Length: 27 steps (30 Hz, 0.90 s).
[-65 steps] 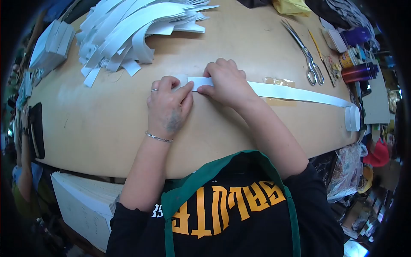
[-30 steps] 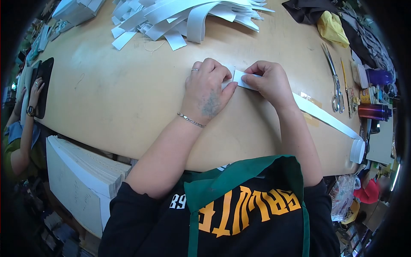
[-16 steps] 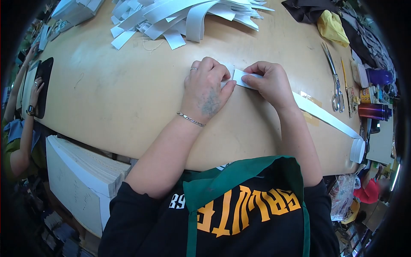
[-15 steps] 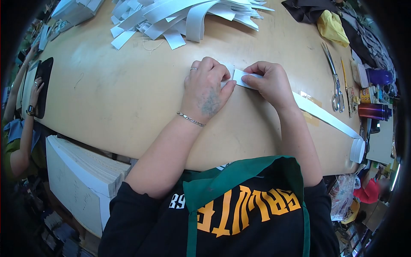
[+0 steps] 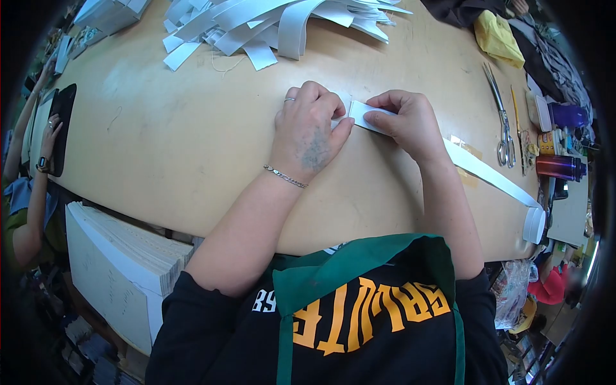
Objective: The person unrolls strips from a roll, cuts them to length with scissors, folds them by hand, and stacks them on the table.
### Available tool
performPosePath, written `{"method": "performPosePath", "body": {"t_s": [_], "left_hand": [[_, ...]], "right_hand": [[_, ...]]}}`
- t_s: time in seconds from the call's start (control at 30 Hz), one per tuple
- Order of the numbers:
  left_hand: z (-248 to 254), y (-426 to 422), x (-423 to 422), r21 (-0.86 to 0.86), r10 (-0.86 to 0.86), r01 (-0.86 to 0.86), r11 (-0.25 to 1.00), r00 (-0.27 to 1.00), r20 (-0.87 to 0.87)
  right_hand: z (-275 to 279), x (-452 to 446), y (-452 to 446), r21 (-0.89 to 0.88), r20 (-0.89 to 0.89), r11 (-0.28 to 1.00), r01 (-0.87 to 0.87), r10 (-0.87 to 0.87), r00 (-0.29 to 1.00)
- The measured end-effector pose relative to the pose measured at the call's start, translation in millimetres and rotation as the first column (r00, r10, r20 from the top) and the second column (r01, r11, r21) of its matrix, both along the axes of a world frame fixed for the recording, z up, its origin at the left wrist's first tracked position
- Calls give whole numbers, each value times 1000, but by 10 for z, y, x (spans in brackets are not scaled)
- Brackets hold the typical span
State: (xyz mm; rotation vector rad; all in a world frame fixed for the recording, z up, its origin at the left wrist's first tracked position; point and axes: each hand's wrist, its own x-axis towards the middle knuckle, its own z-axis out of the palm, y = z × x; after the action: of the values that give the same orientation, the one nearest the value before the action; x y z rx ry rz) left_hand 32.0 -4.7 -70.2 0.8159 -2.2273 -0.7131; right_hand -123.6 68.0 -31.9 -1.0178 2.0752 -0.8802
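Note:
My right hand [image 5: 410, 125] pinches the end of a white strip [image 5: 491, 172] between thumb and fingers. The strip runs under that wrist to a white roll [image 5: 534, 224] at the table's right edge. Close on the left, my left hand [image 5: 309, 128] is closed, palm down, its curled fingers over a flat white piece [image 5: 343, 101]. Its thumb tip lies by the strip's end. Most of the white piece is hidden under the fingers, and whether it joins the strip I cannot tell.
A heap of cut white strips [image 5: 269, 25] lies at the back. Scissors [image 5: 500, 122], a yellow cloth [image 5: 497, 38] and a purple tumbler [image 5: 561, 168] are on the right. A stack of large sheets [image 5: 122, 269] stands lower left, below another person's hand [image 5: 50, 131].
My two hands hold nearly the same pose and place at the strip's end. The view has shifted very slightly.

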Motion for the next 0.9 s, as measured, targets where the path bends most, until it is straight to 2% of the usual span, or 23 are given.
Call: {"method": "performPosePath", "body": {"t_s": [0.23, 0.33, 0.57, 0.9], "left_hand": [[0, -6, 5, -5, -5, 5, 1000, 1000, -10], [5, -3, 3, 5, -3, 3, 1000, 1000, -6], [-6, 5, 5, -53, -17, 16, 998, 1000, -18], [-3, -6, 22, 19, -49, 49, 999, 999, -11]], "right_hand": [[21, 36, -43, 39, -62, 999, 20, -18, 998], [-26, 14, -54, 14, -141, 1000, -10, 12, 990], [-12, 21, -65, 40, -129, 999, -2, 7, 992], [-65, -28, -24, -6, -139, 998, -61, 60, 988]]}}
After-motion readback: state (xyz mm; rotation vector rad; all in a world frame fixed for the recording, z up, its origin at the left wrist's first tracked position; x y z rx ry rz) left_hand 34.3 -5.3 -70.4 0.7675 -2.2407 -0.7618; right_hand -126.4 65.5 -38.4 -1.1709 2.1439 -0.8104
